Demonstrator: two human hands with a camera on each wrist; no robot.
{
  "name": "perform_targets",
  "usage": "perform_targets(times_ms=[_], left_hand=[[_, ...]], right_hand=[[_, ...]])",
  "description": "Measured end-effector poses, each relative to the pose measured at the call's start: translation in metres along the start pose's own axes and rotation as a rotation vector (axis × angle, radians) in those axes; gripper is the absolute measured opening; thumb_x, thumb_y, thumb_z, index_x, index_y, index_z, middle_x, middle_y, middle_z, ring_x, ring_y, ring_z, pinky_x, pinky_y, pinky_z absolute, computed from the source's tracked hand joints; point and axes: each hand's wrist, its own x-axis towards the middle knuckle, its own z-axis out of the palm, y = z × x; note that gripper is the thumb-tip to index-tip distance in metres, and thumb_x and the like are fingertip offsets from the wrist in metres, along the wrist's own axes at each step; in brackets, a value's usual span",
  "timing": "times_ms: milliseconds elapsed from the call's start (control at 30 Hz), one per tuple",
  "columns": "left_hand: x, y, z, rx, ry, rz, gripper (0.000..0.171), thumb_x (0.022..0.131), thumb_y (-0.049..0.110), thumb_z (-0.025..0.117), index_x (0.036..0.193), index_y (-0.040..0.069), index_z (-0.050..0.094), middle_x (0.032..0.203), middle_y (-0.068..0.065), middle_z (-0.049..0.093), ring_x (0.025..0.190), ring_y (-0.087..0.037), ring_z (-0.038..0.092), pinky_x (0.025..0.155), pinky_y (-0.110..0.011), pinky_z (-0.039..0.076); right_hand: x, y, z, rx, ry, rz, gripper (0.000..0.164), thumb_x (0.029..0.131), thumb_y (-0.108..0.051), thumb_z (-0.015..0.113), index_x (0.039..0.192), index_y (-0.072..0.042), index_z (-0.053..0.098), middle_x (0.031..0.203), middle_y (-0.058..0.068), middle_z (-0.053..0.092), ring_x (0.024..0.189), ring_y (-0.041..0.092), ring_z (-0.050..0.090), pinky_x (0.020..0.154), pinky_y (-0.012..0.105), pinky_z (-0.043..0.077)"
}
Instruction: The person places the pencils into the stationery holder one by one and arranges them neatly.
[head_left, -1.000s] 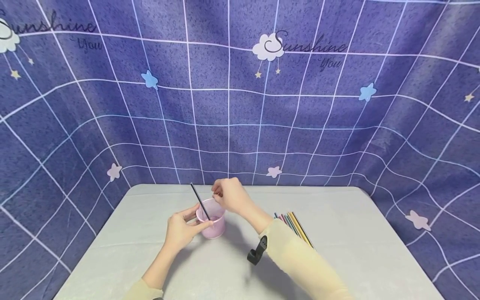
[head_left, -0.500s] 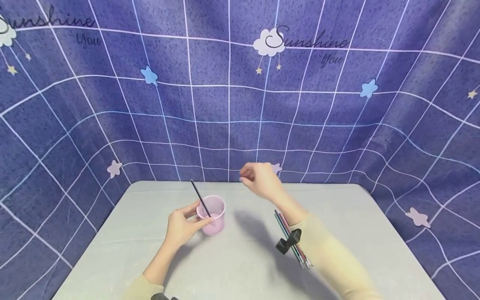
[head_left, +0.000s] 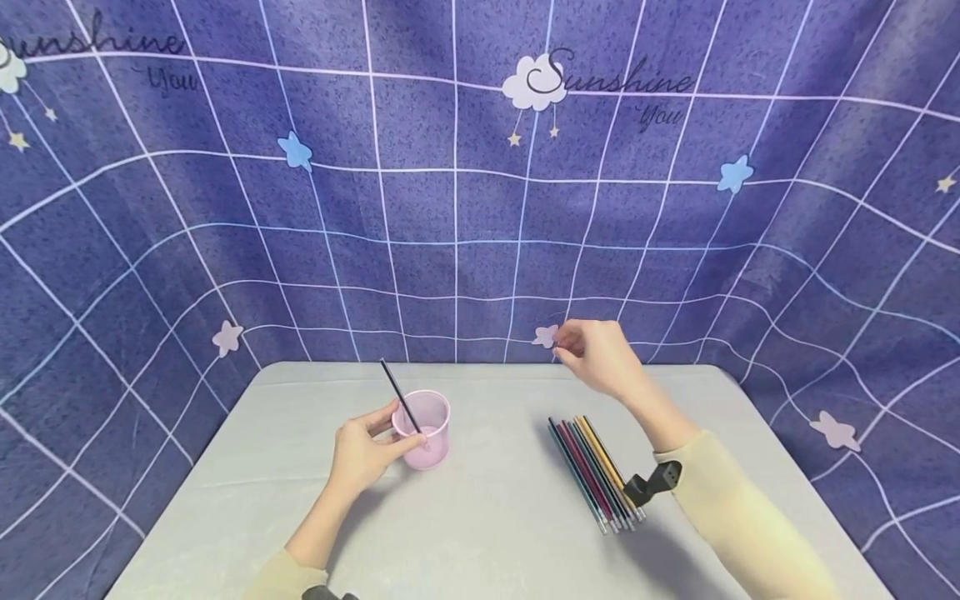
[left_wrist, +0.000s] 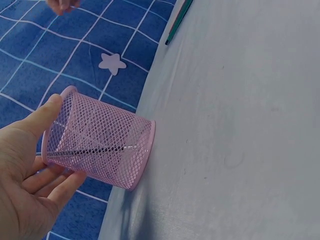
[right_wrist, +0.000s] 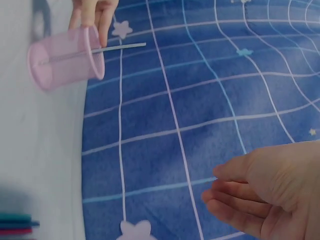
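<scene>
My left hand (head_left: 362, 454) grips the rim of a pink mesh pencil cup (head_left: 429, 455), thumb on one side and fingers on the other. One dark pencil (head_left: 393, 385) leans inside the cup, its upper end sticking out past the rim. In the left wrist view the mesh wall (left_wrist: 105, 130) shows that pencil through it. My right hand (head_left: 600, 358) is raised over the back right of the table, fingers loosely bent and holding nothing. Below it, a row of several pencils (head_left: 588, 471) in teal, dark red, black and yellow lies side by side.
The table (head_left: 495, 517) has a pale grey cover. Behind it and at both sides hangs a blue grid-patterned curtain (head_left: 480, 208) with stars and clouds. A black wrist camera (head_left: 654, 483) on the right sleeve overlaps the pencils' edge in the head view.
My right hand has moved from beside the cup up and to the right, over beyond the row of pencils. The left hand, the cup and the pencil in it stay in place.
</scene>
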Motion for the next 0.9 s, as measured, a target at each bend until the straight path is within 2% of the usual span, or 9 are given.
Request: perform_targets(times_ms=[200,533,900], left_hand=[[0.0,0.0,-0.002,0.006,0.004,0.001,0.077,0.07,0.021,0.102,0.135,-0.002,0.07,0.123,-0.025,0.076,0.114,-0.041,0.076,0.086,-0.035,0.067],[0.002,0.0,0.0,0.01,-0.005,0.019,0.076,0.07,0.022,0.102,0.135,-0.001,0.07,0.122,-0.025,0.076,0.115,-0.041,0.076,0.087,-0.036,0.066],[0.001,-0.003,-0.001,0.0,-0.003,0.007,0.076,0.07,0.023,0.102,0.135,0.0,0.071,0.122,-0.024,0.076,0.116,-0.041,0.075,0.087,-0.034,0.066]], right_hand=[[-0.016,0.016,-0.006,-0.034,-0.007,0.04,0.007,0.092,-0.006,0.078,0.099,-0.004,0.079,0.087,0.009,0.082,0.075,0.02,0.077,0.073,0.042,0.067],[-0.044,0.047,-0.016,-0.103,-0.003,0.061,0.004,0.089,-0.004,0.079,0.093,-0.005,0.079,0.08,0.006,0.08,0.069,0.018,0.076,0.071,0.044,0.065],[-0.072,0.068,-0.009,-0.112,-0.043,0.075,0.005,0.088,-0.003,0.079,0.093,-0.005,0.078,0.076,0.003,0.079,0.065,0.013,0.072,0.068,0.04,0.062]])
